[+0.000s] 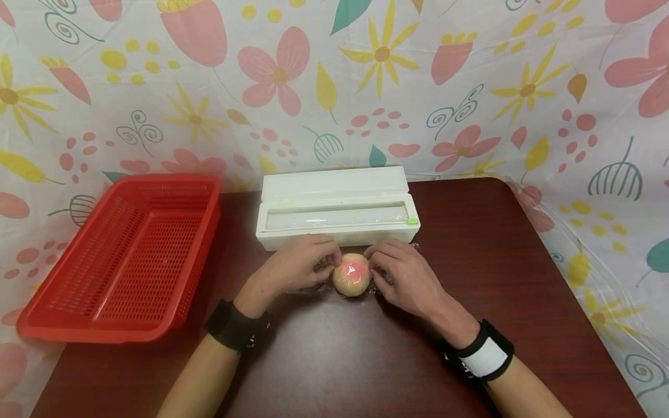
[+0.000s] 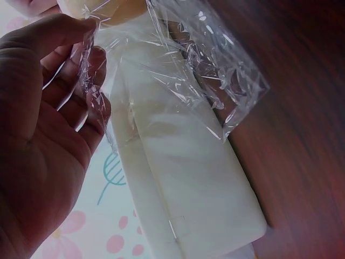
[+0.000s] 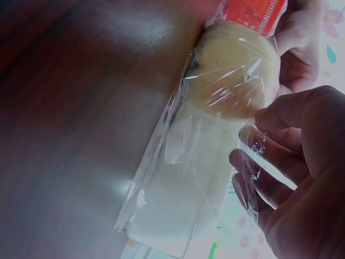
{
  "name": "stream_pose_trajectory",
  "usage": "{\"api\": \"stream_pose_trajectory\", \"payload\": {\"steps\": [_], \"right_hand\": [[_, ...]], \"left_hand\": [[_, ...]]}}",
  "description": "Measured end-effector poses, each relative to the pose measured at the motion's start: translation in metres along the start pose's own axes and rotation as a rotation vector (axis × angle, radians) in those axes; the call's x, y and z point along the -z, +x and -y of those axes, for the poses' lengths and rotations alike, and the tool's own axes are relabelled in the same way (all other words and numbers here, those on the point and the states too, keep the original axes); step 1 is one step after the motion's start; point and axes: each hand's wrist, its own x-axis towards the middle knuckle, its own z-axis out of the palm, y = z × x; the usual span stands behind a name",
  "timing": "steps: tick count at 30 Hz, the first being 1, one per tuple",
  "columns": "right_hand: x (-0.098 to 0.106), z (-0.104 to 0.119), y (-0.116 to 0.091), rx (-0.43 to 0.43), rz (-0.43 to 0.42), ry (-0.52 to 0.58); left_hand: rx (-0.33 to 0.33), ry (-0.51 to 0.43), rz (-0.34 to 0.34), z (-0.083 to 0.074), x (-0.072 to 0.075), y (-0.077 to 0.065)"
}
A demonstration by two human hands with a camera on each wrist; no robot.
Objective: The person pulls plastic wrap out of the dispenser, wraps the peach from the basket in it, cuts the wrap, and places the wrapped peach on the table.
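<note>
Between the two hands, a round yellow-and-pink peach (image 1: 351, 281) sits in clear plastic wrap, low over the table. My left hand (image 1: 300, 264) pinches the wrap at the peach's left side. In the left wrist view, the crinkled plastic wrap (image 2: 237, 89) hangs from the thumb and fingers of that hand. On the other side my right hand (image 1: 407, 278) pinches the wrap close to the peach. The right wrist view shows the sheet drawn over the peach (image 3: 229, 70), with a loose flap of plastic wrap (image 3: 161, 156) spreading away from it.
Just behind the hands stands a white wrap dispenser box (image 1: 334, 239), its lid (image 1: 334, 184) raised and a roll of film (image 1: 334, 218) inside. A green slider (image 1: 412, 221) sits at its right end. To the left lies a red plastic basket (image 1: 99, 334). Patterned cloth (image 1: 355, 87) hangs behind the table (image 1: 334, 371).
</note>
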Motion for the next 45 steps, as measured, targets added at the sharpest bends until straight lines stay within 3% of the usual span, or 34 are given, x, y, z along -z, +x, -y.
{"api": "stream_pose_trajectory", "payload": {"steps": [9, 19, 27, 38, 42, 45], "right_hand": [[-0.001, 0.001, -0.001, 0.002, -0.022, -0.009], [0.000, 0.005, -0.001, -0.038, 0.003, -0.005], [0.000, 0.005, -0.001, -0.046, 0.014, -0.019], [-0.003, 0.011, -0.002, -0.119, 0.026, -0.041], [-0.006, 0.019, -0.002, -0.121, 0.080, -0.099], [-0.007, 0.030, -0.004, -0.083, 0.141, -0.149]], "left_hand": [[-0.008, 0.012, -0.017, 0.001, -0.002, -0.001], [0.030, 0.112, -0.041, -0.007, -0.008, 0.005], [0.042, 0.241, 0.094, -0.031, -0.018, 0.004], [0.093, 0.252, 0.217, -0.049, -0.022, 0.002], [0.121, 0.303, 0.242, -0.057, -0.022, 0.000], [0.177, 0.337, 0.252, -0.064, -0.022, -0.002]]}}
